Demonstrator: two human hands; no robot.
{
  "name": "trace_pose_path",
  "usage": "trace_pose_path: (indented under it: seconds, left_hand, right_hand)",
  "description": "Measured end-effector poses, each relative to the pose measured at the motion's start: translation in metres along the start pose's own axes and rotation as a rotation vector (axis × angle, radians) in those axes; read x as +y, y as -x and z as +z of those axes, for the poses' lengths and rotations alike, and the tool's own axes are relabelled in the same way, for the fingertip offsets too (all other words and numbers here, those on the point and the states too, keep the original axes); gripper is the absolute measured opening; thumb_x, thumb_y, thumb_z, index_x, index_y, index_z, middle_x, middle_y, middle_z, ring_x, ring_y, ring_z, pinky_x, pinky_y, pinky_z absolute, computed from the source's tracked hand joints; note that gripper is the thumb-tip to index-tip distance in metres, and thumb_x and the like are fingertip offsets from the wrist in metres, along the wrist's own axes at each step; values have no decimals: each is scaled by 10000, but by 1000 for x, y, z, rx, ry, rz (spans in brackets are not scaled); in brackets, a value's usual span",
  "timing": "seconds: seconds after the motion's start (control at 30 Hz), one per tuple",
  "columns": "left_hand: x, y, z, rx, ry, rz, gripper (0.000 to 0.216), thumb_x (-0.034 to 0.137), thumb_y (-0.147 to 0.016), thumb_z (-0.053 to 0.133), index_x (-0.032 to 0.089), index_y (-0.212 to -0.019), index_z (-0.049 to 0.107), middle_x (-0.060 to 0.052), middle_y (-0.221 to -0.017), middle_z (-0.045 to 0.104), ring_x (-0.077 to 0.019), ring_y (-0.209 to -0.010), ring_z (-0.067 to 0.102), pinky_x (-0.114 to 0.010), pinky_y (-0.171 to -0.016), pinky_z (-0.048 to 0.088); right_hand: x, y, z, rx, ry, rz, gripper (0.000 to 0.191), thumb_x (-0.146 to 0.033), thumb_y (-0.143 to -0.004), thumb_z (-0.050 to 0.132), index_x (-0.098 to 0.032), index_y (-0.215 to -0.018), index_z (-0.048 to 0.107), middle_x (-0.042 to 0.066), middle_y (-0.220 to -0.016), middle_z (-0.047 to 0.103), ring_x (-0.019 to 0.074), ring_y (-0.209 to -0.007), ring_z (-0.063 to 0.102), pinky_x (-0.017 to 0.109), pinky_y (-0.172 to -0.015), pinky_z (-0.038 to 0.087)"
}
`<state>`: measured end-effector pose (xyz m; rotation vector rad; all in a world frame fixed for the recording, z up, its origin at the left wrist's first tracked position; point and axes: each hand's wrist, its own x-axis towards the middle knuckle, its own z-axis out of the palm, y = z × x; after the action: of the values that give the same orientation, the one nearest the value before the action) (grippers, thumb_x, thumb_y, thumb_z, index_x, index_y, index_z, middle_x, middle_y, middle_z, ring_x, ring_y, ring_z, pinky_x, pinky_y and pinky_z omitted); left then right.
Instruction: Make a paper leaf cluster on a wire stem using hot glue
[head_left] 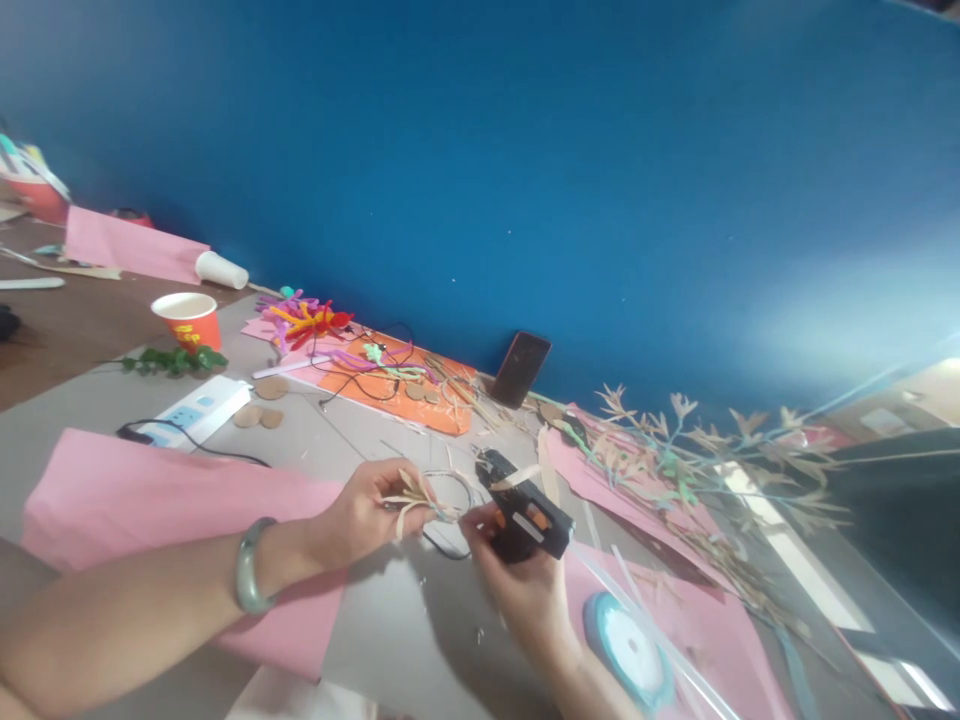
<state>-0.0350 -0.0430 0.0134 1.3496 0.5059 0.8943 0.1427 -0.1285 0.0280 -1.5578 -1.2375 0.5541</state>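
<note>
My left hand (pixel 360 515), with a pale green bangle (pixel 253 568) on its wrist, is closed on a small bunch of pale dried leaves (pixel 409 497). A thin wire-like ring (pixel 466 478) extends from the bunch toward my right hand. My right hand (pixel 525 590) is wrapped round a black, boxy tool (pixel 553 532) whose exact kind I cannot make out. A tan leaf-like strip (pixel 517 477) lies across the tool's upper part. My right thumb and fingertips are close to the ring; whether they touch it is unclear.
Pink paper (pixel 165 500) lies at left; a ribbon roll (pixel 628 648) rests at right. A white power strip (pixel 196 412), red cup (pixel 187 318), colourful pipe cleaners (pixel 307 320) and orange sheet (pixel 397 388) lie beyond. A phone (pixel 520 370) leans on the blue wall near dried stems (pixel 682 455).
</note>
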Motion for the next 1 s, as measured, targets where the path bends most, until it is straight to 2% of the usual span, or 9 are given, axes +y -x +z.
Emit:
trace_pose_path:
  seconds: [0.1, 0.2, 0.33, 0.43, 0.53, 0.6, 0.7, 0.83, 1.0]
  left_hand:
    - [4, -5, -4, 29, -17, -8, 121, 201, -751, 710, 145, -784, 608, 8, -633, 614, -106, -555, 584, -205, -543, 460]
    - [8, -10, -7, 49, -35, -27, 116, 203, -752, 684, 149, -761, 582, 20, -581, 596, -111, -546, 580, -216, -550, 463]
    - [9, -15, -9, 108, -55, -22, 116, 219, -756, 659, 160, -763, 559, 23, -558, 608, -105, -536, 565, -234, -591, 467]
    - [9, -17, -11, 103, -56, -4, 109, 230, -756, 642, 166, -770, 555, 27, -546, 603, -109, -526, 563, -247, -597, 465]
    - [11, -18, -13, 109, -65, 16, 108, 244, -757, 631, 167, -777, 557, 25, -550, 600, -116, -531, 565, -256, -594, 469]
    - [12, -19, -14, 111, -60, 29, 112, 249, -756, 629, 165, -777, 559, 24, -552, 594, -118, -530, 563, -258, -588, 469]
    - [13, -21, -15, 124, -35, 28, 114, 236, -748, 633, 161, -777, 553, 29, -549, 586, -114, -527, 560, -251, -578, 461]
    - [11, -22, -17, 114, 4, 31, 106, 225, -746, 632, 157, -764, 553, 32, -548, 592, -111, -527, 560, -239, -573, 460]
    - [9, -24, -19, 97, 62, 39, 91, 221, -766, 617, 152, -771, 558, 36, -538, 582, -101, -514, 541, -225, -549, 452]
  right_hand:
    - [5, -18, -18, 49, 151, -19, 184, -351, -716, 681, -176, -751, 640, 25, -651, 659, 174, -566, 602, 272, -552, 499]
    - [8, -39, -47, 37, 331, 21, 189, -358, -659, 684, -177, -674, 633, 38, -658, 679, 189, -561, 616, 281, -545, 490]
    - [6, -53, -87, 46, 541, 74, 205, -274, -645, 605, -170, -806, 680, 27, -623, 682, 209, -570, 644, 284, -555, 478]
    - [3, -52, -105, 21, 644, 114, 188, -256, -641, 567, -179, -771, 678, 27, -636, 693, 212, -582, 663, 280, -572, 478]
    - [9, -51, -116, -22, 641, 161, 164, -318, -673, 571, -174, -690, 650, 22, -562, 664, 195, -511, 641, 281, -564, 480]
    - [16, -52, -122, -54, 643, 164, 215, -348, -699, 557, -160, -715, 660, 26, -542, 656, 200, -513, 637, 283, -552, 477]
    - [27, -56, -129, -76, 705, 115, 237, -323, -703, 543, -150, -775, 689, 42, -654, 698, 223, -633, 659, 288, -588, 472]
    - [37, -62, -133, -54, 834, 131, 207, -319, -744, 534, -167, -719, 672, 66, -699, 707, 246, -695, 666, 293, -612, 451]
    - [50, -66, -128, 18, 1048, 182, 275, -369, -865, 461, -151, -958, 602, 143, -811, 701, 303, -802, 664, 336, -659, 409]
